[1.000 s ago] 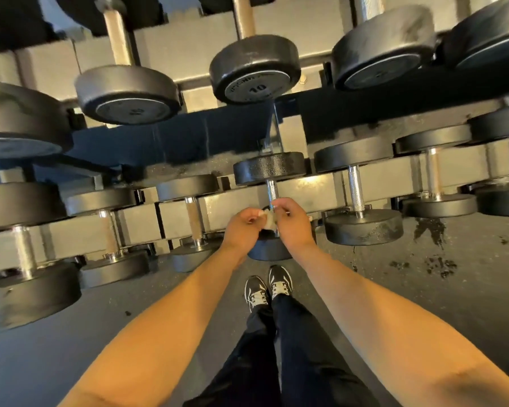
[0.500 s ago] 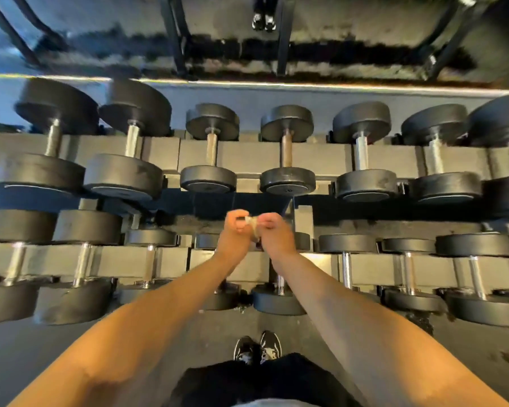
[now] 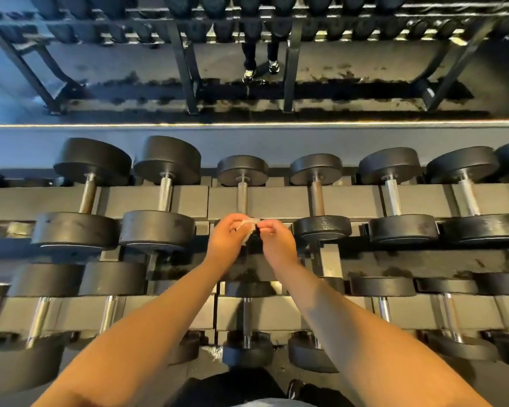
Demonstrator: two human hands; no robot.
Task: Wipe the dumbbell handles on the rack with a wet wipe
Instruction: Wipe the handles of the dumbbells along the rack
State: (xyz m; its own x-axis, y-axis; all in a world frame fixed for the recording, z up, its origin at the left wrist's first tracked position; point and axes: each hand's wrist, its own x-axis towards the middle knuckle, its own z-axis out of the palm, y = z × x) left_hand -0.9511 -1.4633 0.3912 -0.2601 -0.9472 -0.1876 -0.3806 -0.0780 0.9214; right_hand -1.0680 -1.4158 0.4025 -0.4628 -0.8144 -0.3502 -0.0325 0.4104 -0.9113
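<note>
A small white wet wipe (image 3: 249, 224) is stretched between my two hands. My left hand (image 3: 228, 236) pinches its left end and my right hand (image 3: 274, 239) pinches the right end. Both hands hover in front of the near head of a small black dumbbell on the top tier, whose knurled metal handle (image 3: 242, 196) runs away from me just above them. The wipe does not touch the handle. Several more dumbbells lie side by side on the grey rack (image 3: 276, 198), with another tier (image 3: 282, 315) below my forearms.
A mirror (image 3: 100, 83) behind the rack reflects the rack's legs, dumbbells and a person's legs and shoes. Heavier dumbbells (image 3: 83, 227) flank on the left, others (image 3: 322, 227) on the right. My dark trousers and a shoe (image 3: 293, 389) show at the bottom.
My view has lifted from the lowest tier to the top tier. Both hands rose with the wipe from the low dumbbell handle to the front of a top-tier dumbbell.
</note>
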